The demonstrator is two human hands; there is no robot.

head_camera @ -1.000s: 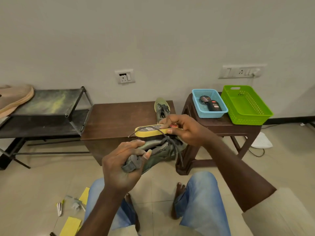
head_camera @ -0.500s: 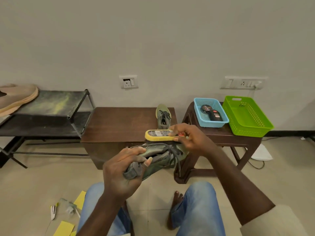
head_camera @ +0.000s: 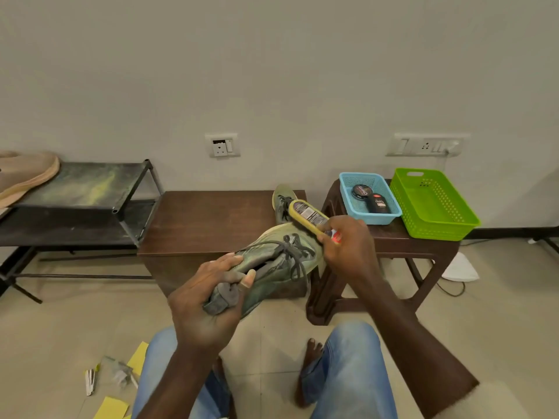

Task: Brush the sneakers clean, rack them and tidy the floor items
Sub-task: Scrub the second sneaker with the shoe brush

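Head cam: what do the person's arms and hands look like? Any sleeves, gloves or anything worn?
Both hands are bare. The left hand and right hand show no gloves, rings or watch. Both forearms are uncovered. A cream sleeve covers the right upper arm at the lower right corner of the frame. No sleeve shows on the left arm within the frame.

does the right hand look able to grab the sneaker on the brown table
Likely not yet: the right hand grips the yellow brush. The sneaker lies just behind it on the brown table, nothing between, so reach looks fine once the brush is down.
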